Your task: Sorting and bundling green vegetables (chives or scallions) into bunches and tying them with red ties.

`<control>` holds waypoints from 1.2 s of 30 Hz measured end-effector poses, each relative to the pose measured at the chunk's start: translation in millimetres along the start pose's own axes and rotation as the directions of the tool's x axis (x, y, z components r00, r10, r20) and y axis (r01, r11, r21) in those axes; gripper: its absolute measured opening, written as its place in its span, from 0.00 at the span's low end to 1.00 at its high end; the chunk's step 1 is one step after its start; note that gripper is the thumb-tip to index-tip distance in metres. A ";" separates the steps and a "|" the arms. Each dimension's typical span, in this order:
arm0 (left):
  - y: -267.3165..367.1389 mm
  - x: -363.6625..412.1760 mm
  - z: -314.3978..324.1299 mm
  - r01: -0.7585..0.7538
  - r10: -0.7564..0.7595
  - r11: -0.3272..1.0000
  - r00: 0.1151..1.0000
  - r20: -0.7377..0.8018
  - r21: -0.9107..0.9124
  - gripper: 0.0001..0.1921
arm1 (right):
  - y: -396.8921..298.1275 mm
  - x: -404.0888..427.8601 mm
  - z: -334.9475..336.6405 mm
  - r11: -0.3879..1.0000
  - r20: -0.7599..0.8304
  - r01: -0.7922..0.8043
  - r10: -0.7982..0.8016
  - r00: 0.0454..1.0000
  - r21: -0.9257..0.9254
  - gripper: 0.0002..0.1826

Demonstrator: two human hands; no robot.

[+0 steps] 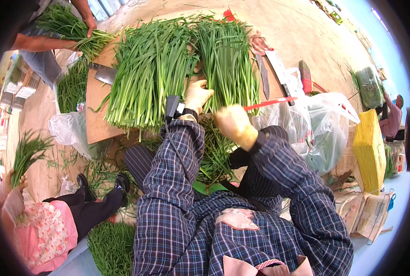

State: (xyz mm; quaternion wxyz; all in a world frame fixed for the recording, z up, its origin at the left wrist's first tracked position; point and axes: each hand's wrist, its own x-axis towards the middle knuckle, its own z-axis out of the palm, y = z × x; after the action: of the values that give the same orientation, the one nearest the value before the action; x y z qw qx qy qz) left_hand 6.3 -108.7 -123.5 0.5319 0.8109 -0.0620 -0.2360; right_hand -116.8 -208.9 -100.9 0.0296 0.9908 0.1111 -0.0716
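Two wide bundles of green garlic chives lie side by side on a brown board point(100, 100): a left bundle point(146, 76) and a right bundle point(227, 65). My left hand point(196, 95), in a pale glove, rests at the lower edge between the bundles, fingers apart. My right hand point(236, 122), gloved and blurred, is closed just below the right bundle; a red strip point(270, 102) runs from beside it toward the right. Whether the hand grips the strip is unclear. To the right of the bundles lie a bare dark blade point(263, 76) and a long knife with a black handle point(277, 70).
A cleaver point(105, 73) lies at the board's left. Plastic bags point(325, 127), a brush point(305, 76) and a yellow block point(369, 151) stand right. One co-worker's hands point(89, 26) hold chives at upper left; another's point(15, 183) do so at lower left.
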 end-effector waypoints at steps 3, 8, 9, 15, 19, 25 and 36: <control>-6.7 4.6 -0.6 -0.006 0.007 0.998 1.000 0.024 -0.061 0.30 | -28.4 -58.9 22.4 0.955 0.020 0.268 -0.273 0.962 0.126 0.12; 2.8 -1.0 -3.3 0.002 0.002 0.995 0.999 0.039 -0.096 0.30 | -15.9 -46.5 -25.1 0.957 0.060 -0.046 0.030 0.998 0.287 0.24; 6.9 -3.1 -3.4 -0.001 0.004 0.997 0.999 0.038 -0.079 0.30 | -10.6 -30.2 -22.6 0.968 -0.009 -0.119 0.124 0.992 0.221 0.24; 16.5 -10.9 -5.2 0.050 -0.043 0.989 0.998 0.047 -0.138 0.31 | -6.5 21.2 0.5 0.983 -0.071 -0.094 0.084 0.994 -0.157 0.09; 2.6 8.1 25.7 0.033 -0.024 0.996 0.995 0.100 -0.085 0.31 | -6.6 -40.9 38.5 0.983 0.047 0.122 -0.129 0.991 0.136 0.05; 9.8 -8.7 -7.8 -0.027 0.027 0.990 1.000 -0.008 -0.138 0.26 | -61.5 -93.4 31.6 0.927 0.619 0.182 -0.357 0.700 0.329 0.25; 0.1 2.3 1.4 0.056 -0.055 0.997 0.998 0.012 -0.054 0.30 | -64.0 -35.0 98.1 0.809 0.194 0.019 -0.163 0.967 0.588 0.20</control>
State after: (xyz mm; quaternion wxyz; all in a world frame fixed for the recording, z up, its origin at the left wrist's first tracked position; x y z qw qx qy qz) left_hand 7.7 -110.8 -124.7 0.5464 0.7964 -0.0357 -0.2565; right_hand -178.2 -161.4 -195.4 -0.2649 0.9302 0.1273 -0.2200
